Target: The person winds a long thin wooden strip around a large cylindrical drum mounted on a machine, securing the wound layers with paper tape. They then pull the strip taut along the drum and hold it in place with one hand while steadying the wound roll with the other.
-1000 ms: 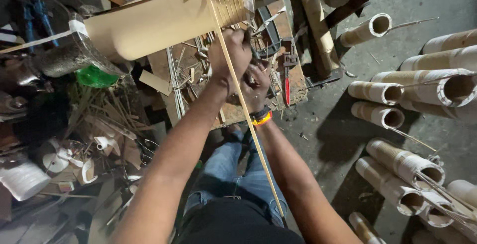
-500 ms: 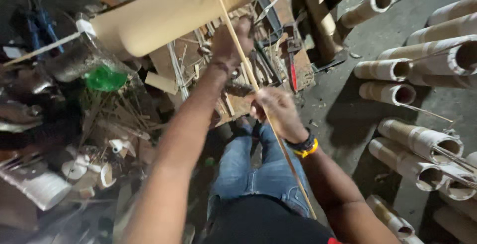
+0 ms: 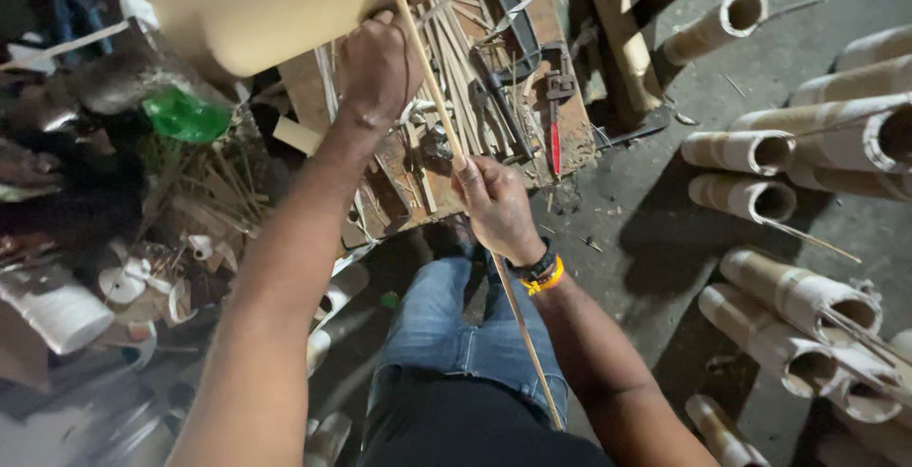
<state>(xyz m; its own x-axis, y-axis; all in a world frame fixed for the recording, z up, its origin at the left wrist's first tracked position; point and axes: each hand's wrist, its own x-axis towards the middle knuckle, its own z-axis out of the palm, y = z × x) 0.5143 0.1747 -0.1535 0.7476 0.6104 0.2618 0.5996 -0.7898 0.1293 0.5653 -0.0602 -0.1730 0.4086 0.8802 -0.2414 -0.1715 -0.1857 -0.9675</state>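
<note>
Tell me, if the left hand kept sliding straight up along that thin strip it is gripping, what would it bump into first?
Probably the large pale bamboo piece: the left hand points up the thin strip, already at its lower edge. Depth is unclear.

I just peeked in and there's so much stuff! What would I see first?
First, the long thin bamboo strip running down the middle, gripped by the left hand near the top and the right hand lower down. Next, the cut bamboo tubes lying on the floor at the right. A green bottle glows in the clutter at the left.
</note>
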